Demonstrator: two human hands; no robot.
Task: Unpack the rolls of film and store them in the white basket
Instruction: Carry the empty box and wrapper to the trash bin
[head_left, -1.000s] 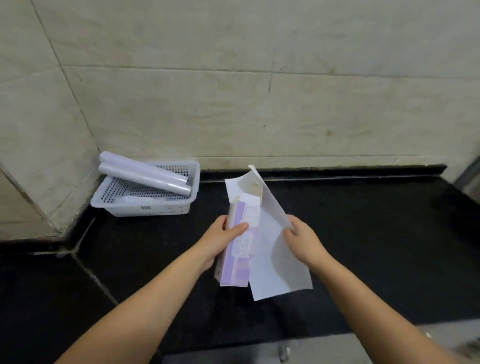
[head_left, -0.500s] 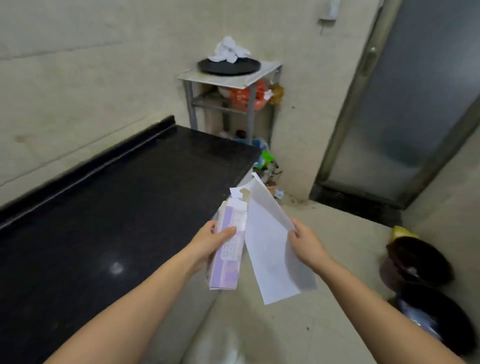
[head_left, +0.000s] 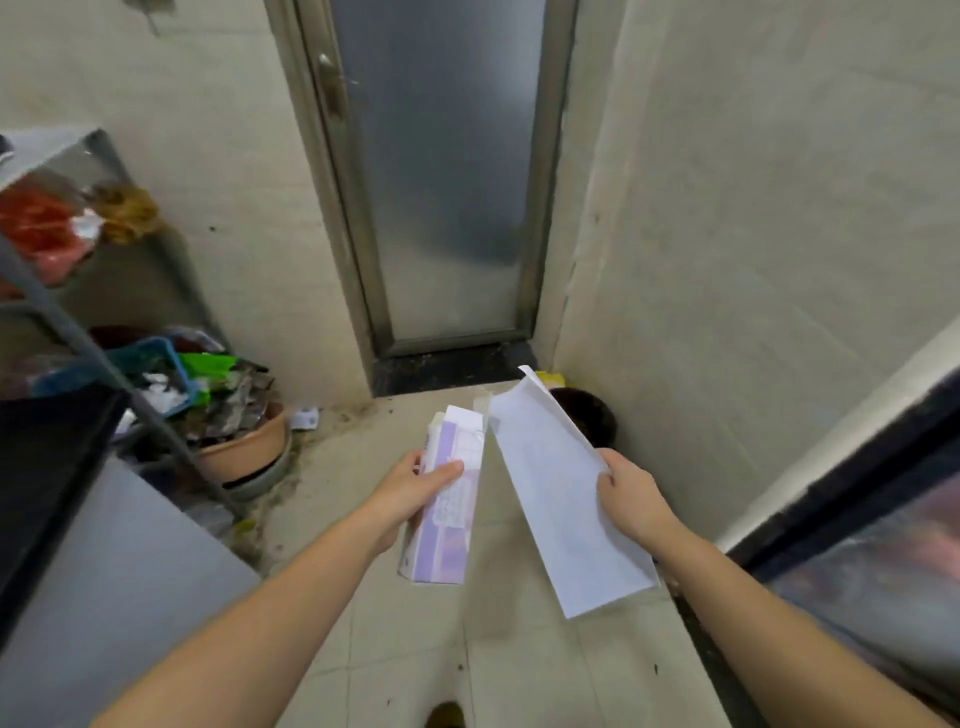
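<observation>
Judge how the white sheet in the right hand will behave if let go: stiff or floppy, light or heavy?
The sheet probably is fairly stiff: pinched at one edge by the right hand, it stays flat, no droop. Likely light, since a few fingers suffice. Dropped, it may flutter.

I see dim, flat indoor light with soft shadows. Motion blur smears everything, and wide-angle distortion bends the edges.

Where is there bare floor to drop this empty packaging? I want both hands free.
Bare tile lies under and ahead of the purple box and white sheet, up to the door sill. Crowded: the left, where basins and litter sit beneath the metal shelf, and a dark bin in the right corner.
</observation>
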